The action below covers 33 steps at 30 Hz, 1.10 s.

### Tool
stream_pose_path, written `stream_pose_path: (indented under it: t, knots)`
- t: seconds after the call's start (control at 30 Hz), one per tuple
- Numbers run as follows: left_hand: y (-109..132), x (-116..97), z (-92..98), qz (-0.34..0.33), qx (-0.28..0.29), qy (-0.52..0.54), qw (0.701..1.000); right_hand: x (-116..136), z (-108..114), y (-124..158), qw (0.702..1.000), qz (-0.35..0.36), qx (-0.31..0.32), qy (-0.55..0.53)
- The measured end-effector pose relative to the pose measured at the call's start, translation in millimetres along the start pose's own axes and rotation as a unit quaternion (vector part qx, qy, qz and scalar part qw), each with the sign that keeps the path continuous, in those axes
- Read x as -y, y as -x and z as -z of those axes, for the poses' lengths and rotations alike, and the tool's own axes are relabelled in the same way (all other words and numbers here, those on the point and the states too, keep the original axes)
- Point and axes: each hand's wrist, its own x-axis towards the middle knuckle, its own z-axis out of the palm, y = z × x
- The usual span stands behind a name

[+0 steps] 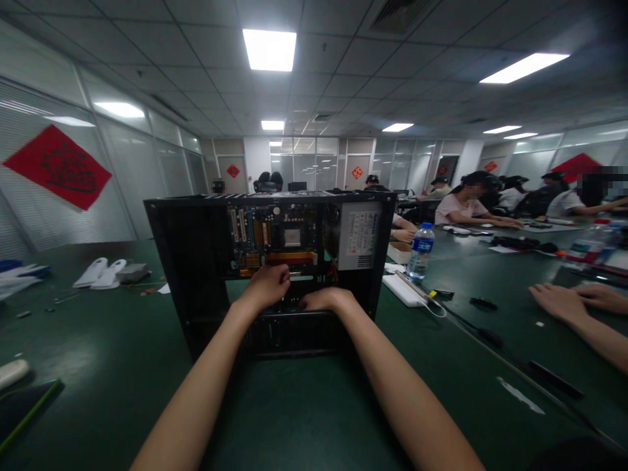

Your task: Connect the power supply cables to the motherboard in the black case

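Observation:
A black computer case (pixel 189 261) stands on its edge on the green table (pixel 294 405), its open side facing me. Inside it are a motherboard (pixel 293 237) with slots and a square processor spot, and a silver power supply (pixel 360 235) at the upper right. My left hand (pixel 269 285) is inside the case at the lower edge of the board, fingers curled; what they hold, if anything, is hidden. Lower and to the right, my right hand (pixel 328 299) reaches over the case's inner rail, its fingers bent down and mostly hidden behind the wrist.
Right of the case are a water bottle (pixel 420 252), a white power strip (pixel 405 290) and a black cable (pixel 488 337). White slippers (pixel 101 273) lie to the left. A co-worker's hands (pixel 564 304) rest on the table at right; other people sit farther back.

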Motion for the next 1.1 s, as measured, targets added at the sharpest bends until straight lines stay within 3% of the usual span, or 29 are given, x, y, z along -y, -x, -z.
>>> stream_pose_path:
  t: [0.13, 0.37, 0.47, 0.53, 0.6, 0.67, 0.77, 0.93, 1.1]
  knots:
    - [0, 0, 1.2, 0.005, 0.011, 0.005, 1.000, 5, -3, 0, 0.993, -0.048, -0.085, 0.060]
    - [0, 1, 0.3, 0.012, 0.015, 0.011, 1.000, 20, 0, 11, 0.975, -0.070, -0.184, 0.102]
    - [-1, 3, -0.8, 0.028, 0.019, 0.020, 0.999, 19, 0, 9, 0.967, 0.010, -0.247, 0.066]
    - [-1, 3, -1.2, 0.038, 0.008, 0.029, 0.999, 13, -1, 2, 0.975, 0.100, -0.200, 0.004]
    - [-2, 3, -1.6, 0.043, -0.003, 0.033, 0.999, 5, -3, -9, 0.985, 0.135, -0.091, -0.055]
    - [-2, 3, -2.3, 0.036, 0.000, 0.034, 0.999, -2, -5, -22, 0.990, 0.108, 0.010, -0.092]
    - [-2, 4, -3.1, 0.025, 0.010, 0.036, 0.999, -6, -8, -37, 0.987, 0.072, 0.074, -0.122]
    - [-2, 4, -1.9, 0.017, 0.000, 0.037, 0.999, -2, -7, -40, 0.987, 0.078, 0.041, -0.132]
    - [-1, 4, -1.3, 0.016, 0.002, 0.047, 0.999, 2, -4, -31, 0.990, 0.074, -0.057, -0.104]
